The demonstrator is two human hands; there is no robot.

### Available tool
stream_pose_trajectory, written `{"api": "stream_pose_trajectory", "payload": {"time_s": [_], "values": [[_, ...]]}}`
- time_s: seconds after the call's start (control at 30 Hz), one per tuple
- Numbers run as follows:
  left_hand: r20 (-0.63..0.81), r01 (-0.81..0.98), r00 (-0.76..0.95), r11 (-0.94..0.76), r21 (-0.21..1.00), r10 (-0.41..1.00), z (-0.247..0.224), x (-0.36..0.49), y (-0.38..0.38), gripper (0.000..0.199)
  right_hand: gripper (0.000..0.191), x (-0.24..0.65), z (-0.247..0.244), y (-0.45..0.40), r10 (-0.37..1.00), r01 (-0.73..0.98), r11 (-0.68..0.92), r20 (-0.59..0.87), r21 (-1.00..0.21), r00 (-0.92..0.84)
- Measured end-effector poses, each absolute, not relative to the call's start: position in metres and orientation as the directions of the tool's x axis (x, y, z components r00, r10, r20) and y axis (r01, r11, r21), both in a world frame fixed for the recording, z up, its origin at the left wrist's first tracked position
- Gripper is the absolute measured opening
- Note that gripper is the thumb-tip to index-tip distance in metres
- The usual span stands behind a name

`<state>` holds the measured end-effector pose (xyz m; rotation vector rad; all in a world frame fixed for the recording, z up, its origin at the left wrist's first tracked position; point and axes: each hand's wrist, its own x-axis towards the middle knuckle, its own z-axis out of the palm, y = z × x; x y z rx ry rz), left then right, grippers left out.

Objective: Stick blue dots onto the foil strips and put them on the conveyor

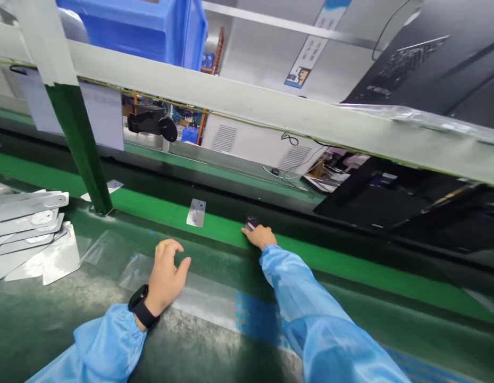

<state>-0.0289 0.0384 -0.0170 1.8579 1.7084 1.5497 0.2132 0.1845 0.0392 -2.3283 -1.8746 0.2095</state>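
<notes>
My right hand (261, 237) reaches over the green conveyor belt, its fingers on a small dark phone back panel (252, 219) that shows a pinkish patch. The hand covers part of this panel. To its left, a silver phone back panel (196, 213) lies flat on the belt, touched by neither hand. My left hand (167, 276), with a black watch on the wrist, hovers over the green worktop. Its fingers are curved and apart, with nothing between them.
Stacked silver-white sheets (31, 229) lie at the left on the worktop. A green-and-white post (77, 133) rises by the belt, partly hiding another panel (114, 185). Clear film strips (207, 300) lie on the worktop. A pale crossbar (231, 98) spans above, with a blue bin (131, 32) behind.
</notes>
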Motion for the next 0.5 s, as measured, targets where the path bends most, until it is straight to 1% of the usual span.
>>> {"api": "stream_pose_trajectory", "payload": {"time_s": [0.07,0.17,0.23,0.33,0.4,0.43,0.47,0.5], "values": [[0.533,0.602,-0.207,-0.322,0.731,0.821,-0.017,-0.029,0.039,0.009,0.033,0.216,0.036,0.182,0.972,0.945,-0.232,-0.025,-0.23,0.232],[0.494,0.551,-0.211,-0.315,0.773,0.843,-0.019,-0.031,0.04,0.01,0.025,0.214,0.04,0.182,0.969,0.919,-0.238,-0.006,-0.315,0.249],[0.44,0.491,-0.224,-0.289,0.822,0.87,-0.021,-0.032,0.041,0.014,0.026,0.212,0.048,0.179,0.97,0.901,-0.216,0.023,-0.375,0.242],[0.295,0.332,-0.233,-0.21,0.92,0.927,-0.022,-0.029,0.044,0.019,0.033,0.206,0.056,0.158,0.98,0.878,-0.144,0.058,-0.457,0.191],[0.176,0.194,-0.206,-0.136,0.972,0.963,-0.019,-0.026,0.044,0.025,0.036,0.196,0.052,0.129,0.993,0.806,-0.077,0.027,-0.587,0.114],[0.118,0.127,-0.18,-0.096,0.987,0.976,-0.018,-0.024,0.043,0.03,0.035,0.19,0.046,0.111,0.999,0.7,-0.041,-0.01,-0.713,0.049],[0.068,0.065,-0.141,-0.059,0.996,0.988,-0.016,-0.023,0.043,0.036,0.034,0.183,0.04,0.091,0.998,0.554,-0.025,-0.052,-0.832,-0.034],[0.027,0.013,-0.09,-0.026,1.0,0.996,-0.014,-0.022,0.042,0.044,0.031,0.176,0.034,0.072,0.989,0.422,-0.02,-0.08,-0.907,-0.126]]}}
